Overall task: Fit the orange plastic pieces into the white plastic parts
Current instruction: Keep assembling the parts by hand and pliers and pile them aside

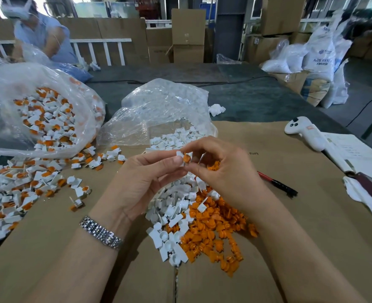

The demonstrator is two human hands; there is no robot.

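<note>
My left hand (145, 180) pinches a small white plastic part (180, 157) between thumb and fingers. My right hand (222, 169) pinches an orange piece (186, 159) against that white part, and several more orange pieces (214, 165) sit in its curled palm. Both hands hover above a heap of loose white parts (172, 217) and, to its right, a heap of loose orange pieces (215, 226) on the cardboard sheet (290, 215).
A clear bag of white parts (158, 112) lies behind the hands. At left, a clear bag (38, 110) and a spilled pile (16, 189) hold white-and-orange assemblies. A white controller (305, 132), papers (355, 154) and a red-black pen (277, 182) lie at right. Another person (40, 33) works at far left.
</note>
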